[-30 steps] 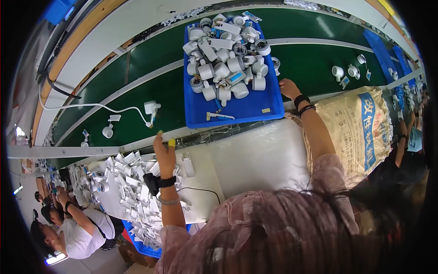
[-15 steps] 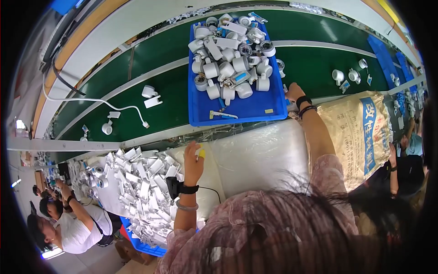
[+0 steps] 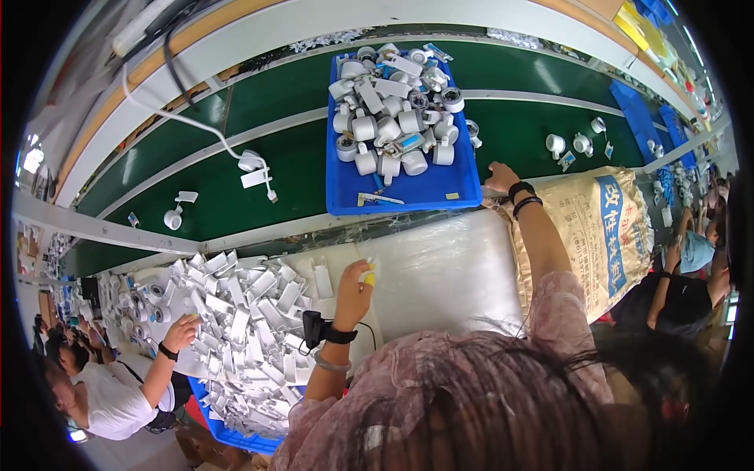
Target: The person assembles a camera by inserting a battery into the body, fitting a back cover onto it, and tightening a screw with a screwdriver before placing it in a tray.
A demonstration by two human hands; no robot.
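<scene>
Left hand (image 3: 353,292): raised over the plastic sheeting (image 3: 444,271), on the near side of the blue tray (image 3: 430,184); fingers half curled, one wearing a yellow cover — I cannot tell whether the fingertips pinch anything.
White channel-shaped parts (image 3: 251,310): heaped to the near left of the tray, just beside the left hand.
Co-worker's hand (image 3: 181,334): at the heap's left edge, well apart from the tray.
Tan sack (image 3: 577,255): to the near right of the tray, beside the right forearm.
Right hand (image 3: 500,179): just beside the tray's near right corner, fingers bent; touch and grip cannot be told. The step in hand looks like reaching or steadying beside the tray.
White stemmed housings (image 3: 411,122): piled in the tray's far part, tangled — taking one would call for a spread grasp and a careful lift.
Green belt (image 3: 298,169): under the tray, with loose housings (image 3: 173,218) on both sides of it.
</scene>
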